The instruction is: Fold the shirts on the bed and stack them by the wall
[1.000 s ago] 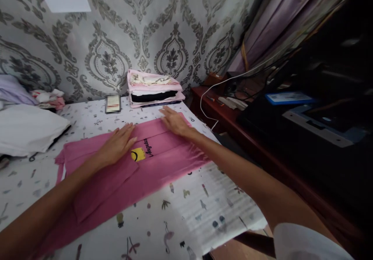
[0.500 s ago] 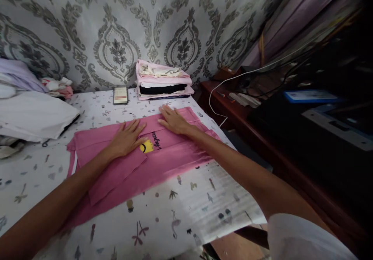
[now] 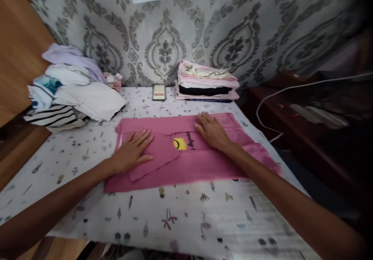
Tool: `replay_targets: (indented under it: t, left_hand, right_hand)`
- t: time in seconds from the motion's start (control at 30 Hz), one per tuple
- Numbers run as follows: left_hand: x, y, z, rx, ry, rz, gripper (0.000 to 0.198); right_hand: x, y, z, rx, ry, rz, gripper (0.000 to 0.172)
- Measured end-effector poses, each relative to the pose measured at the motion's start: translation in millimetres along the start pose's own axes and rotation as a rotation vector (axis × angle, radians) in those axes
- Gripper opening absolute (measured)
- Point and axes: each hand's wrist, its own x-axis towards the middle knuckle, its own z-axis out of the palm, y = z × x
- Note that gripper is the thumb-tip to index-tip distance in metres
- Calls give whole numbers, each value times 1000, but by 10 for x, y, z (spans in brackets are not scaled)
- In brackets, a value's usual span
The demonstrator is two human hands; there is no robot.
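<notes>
A pink T-shirt (image 3: 204, 166) lies partly folded and flat on the patterned white cloth, with a yellow print and dark lettering near its middle. My left hand (image 3: 132, 151) rests palm down on the shirt's left part, over a folded sleeve, fingers stretched out. On the upper right part of the shirt lies my right hand (image 3: 214, 131), also flat with its fingers extended, just right of the lettering. Neither hand grasps anything.
A folded stack of clothes (image 3: 207, 83) stands at the back right, with a phone-like device (image 3: 159, 92) to its left. Loose clothes (image 3: 87, 96) are heaped at the back left. A white cable (image 3: 262, 100) runs over the dark red furniture (image 3: 279, 116) on the right.
The view has turned left, showing more of the clothes heap. My left hand has slid left across the shirt, away from the yellow print. My right hand stays on the upper right part.
</notes>
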Motion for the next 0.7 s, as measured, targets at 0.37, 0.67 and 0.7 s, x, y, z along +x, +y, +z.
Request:
replay_targets:
  t: [0.37,0.67,0.7]
  left_hand:
    - [93,-1042,-55,-173,-54,-319,67]
    - [247,-1267,-191,-487,191,-477,42]
    - [282,-1302,-210,-553,194,-513,36]
  right_hand:
    - [-707,-2273,167,326,-306,-613,68]
    - [-884,-2844,36,253,-210,-541,54]
    - [-871,-2879,0,215,-213,-491,55]
